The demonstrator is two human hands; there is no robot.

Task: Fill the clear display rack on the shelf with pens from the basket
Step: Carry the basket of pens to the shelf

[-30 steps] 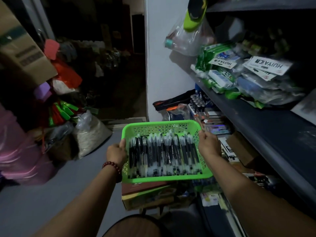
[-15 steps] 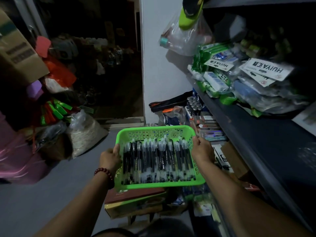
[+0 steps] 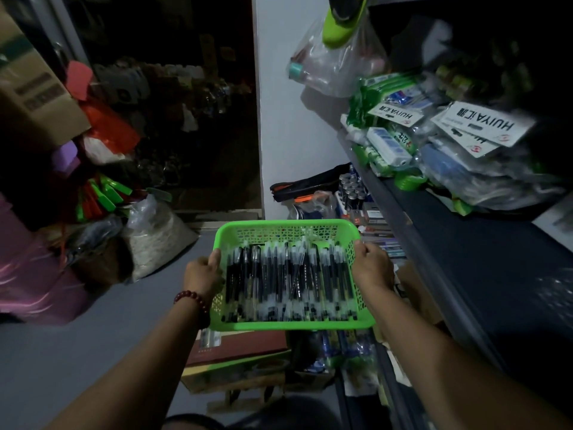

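A bright green plastic basket (image 3: 288, 226) is held in the air in front of me, to the left of a dark shelf. Several black pens (image 3: 288, 280) with clear barrels lie side by side in it. My left hand (image 3: 201, 273) grips the basket's left rim, thumb over the edge; a red bead bracelet is on that wrist. My right hand (image 3: 370, 266) grips the right rim. No clear display rack shows in this view.
The dark shelf (image 3: 483, 259) runs along the right, with bagged stationery packs (image 3: 434, 144) at its far end. Boxes (image 3: 242, 358) sit on the floor under the basket. Sacks, a cardboard carton (image 3: 31, 88) and clutter crowd the left; a white wall (image 3: 294, 135) stands ahead.
The basket with both hands has shifted slightly leftward and lower in view across the frames. The grip on both rims is unchanged.
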